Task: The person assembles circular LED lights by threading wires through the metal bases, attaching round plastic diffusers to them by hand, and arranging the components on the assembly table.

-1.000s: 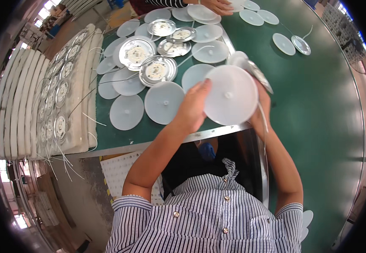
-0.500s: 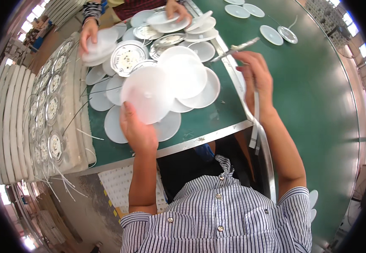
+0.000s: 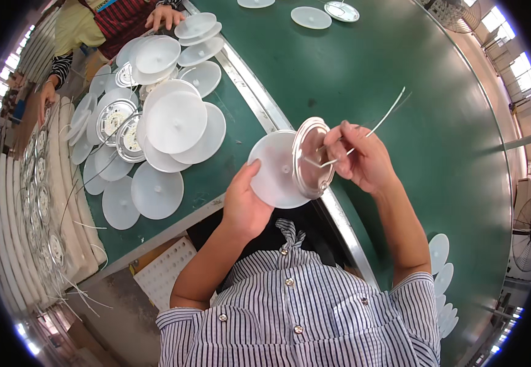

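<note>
Our left hand (image 3: 245, 205) grips the white disc (image 3: 276, 169); our right hand (image 3: 363, 156) pinches its wires (image 3: 380, 123). Left of it lie loose discs (image 3: 174, 122).

Striped shirt (image 3: 314, 318) (buttoned) — short sleeves

Factory assembly line: green conveyor belt (image 3: 400, 73)

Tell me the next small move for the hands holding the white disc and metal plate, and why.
Probably draw the thin white wires clear with the right hand: they trail loose across the round metal plate, which the left hand steadies against the white plastic disc.
</note>
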Demonstrator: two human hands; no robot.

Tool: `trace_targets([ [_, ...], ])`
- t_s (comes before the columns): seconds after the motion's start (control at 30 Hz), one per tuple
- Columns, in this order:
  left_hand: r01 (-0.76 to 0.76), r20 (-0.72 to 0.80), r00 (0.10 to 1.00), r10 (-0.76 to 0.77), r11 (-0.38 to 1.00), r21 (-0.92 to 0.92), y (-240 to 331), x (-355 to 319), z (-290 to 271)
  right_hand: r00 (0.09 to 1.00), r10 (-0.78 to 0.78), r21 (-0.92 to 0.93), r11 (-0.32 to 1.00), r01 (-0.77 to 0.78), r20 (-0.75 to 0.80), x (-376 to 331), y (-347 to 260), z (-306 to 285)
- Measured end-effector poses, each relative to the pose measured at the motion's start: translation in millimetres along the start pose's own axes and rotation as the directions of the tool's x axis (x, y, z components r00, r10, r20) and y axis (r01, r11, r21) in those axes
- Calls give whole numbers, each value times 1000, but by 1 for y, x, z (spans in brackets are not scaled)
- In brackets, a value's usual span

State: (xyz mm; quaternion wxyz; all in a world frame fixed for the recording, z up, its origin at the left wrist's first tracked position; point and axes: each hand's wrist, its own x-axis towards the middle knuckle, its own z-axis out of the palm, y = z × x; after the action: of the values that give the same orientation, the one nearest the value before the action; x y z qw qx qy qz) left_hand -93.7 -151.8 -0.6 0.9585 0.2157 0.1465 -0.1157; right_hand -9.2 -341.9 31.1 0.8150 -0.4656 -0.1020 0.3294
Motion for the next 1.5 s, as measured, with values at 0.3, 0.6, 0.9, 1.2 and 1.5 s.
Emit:
trace_targets([
  [0.3, -321, 100, 946, 307, 926, 200, -33, 14, 8, 927, -369, -860, 492, 132, -70, 1, 33, 33],
  [0.6, -414, 141, 909, 392, 891, 186, -24, 7, 5, 904, -426, -897, 409, 166, -27, 16, 42, 31],
  [0.9, -8, 342, 939, 36, 997, -83, -3, 5, -3, 1000, -16, -495, 869, 14, -1, 20, 39, 32],
  [1.2, -112, 154, 983, 100, 991, 74, 11, -1, 8, 981, 79, 370, 929, -8, -179, 15, 63, 4],
  [1.5, -47, 148, 988, 39, 998, 49, 5, 3, 5, 997, 64, 673, 736, -70, 33, 13, 65, -6],
])
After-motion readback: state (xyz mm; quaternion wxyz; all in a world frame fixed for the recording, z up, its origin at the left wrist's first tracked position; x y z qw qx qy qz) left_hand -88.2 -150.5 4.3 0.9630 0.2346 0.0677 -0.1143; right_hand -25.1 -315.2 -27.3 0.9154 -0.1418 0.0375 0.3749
